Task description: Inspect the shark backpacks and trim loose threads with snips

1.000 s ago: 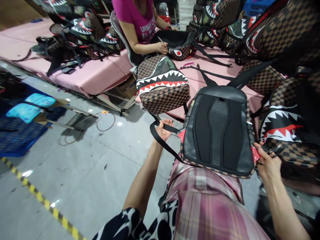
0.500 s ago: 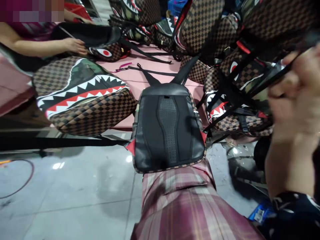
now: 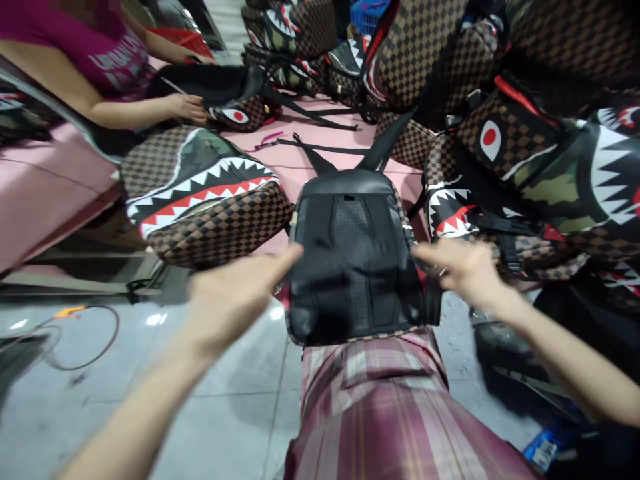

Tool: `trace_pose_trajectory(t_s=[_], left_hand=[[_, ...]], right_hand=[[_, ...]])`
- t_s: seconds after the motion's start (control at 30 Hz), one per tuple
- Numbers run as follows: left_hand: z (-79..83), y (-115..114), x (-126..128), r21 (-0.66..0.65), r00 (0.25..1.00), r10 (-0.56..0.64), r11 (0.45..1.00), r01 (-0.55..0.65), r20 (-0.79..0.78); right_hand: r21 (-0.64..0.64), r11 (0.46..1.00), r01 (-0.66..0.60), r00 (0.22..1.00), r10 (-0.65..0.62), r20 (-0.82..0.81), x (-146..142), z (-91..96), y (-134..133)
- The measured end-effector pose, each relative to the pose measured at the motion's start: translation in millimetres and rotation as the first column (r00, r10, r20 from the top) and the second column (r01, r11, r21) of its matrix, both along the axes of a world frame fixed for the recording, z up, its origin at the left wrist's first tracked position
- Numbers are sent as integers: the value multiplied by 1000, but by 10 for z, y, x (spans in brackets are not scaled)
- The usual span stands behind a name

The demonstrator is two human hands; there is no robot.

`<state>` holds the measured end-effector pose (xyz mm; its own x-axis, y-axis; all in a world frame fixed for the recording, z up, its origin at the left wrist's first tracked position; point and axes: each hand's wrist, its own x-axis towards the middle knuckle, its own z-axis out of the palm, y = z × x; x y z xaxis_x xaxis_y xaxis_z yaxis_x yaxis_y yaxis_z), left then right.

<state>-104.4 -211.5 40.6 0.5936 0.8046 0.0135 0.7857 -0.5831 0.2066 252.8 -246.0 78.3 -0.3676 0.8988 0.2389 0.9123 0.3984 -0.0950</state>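
Observation:
A backpack rests on my plaid-covered lap and against the pink table edge, its black padded back panel facing me. Two black shoulder straps stretch from its top onto the table. My left hand is at the bag's left edge, fingers pointing toward it and smeared by motion. By the right edge is my right hand, also blurred, its fingertips close to the bag's side. Just below those fingers a short black strap piece shows. Whether either hand grips anything is unclear.
A checkered shark-mouth bag lies on the pink table to the left. Several similar bags are piled right and behind. Across the table a person's hand touches a black bag part. An orange-ended cable lies on the floor.
My right hand has come down from the upper right, where it was pulling black straps, to the bag's right side. My left hand has entered view. The long strap stretched leftward is gone from sight.

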Motion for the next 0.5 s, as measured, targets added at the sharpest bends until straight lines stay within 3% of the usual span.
trace_pose_trajectory(t_s=[0.13,0.23,0.37,0.5], left_hand=[[-42,-148,-76,111,967,-9,993,39,-255],[-129,-123,-78,137,924,-29,987,87,-381],[-151,-112,-130,137,948,-4,989,50,-319],[-153,-265,-161,177,993,-53,982,71,-101]], right_hand=[[-98,991,-89,940,116,320,-134,-287,-102],[-81,995,-59,938,83,336,-106,-409,-142],[-81,995,-51,949,73,308,-65,-423,-117],[-83,996,15,979,2,205,-47,-460,-152]])
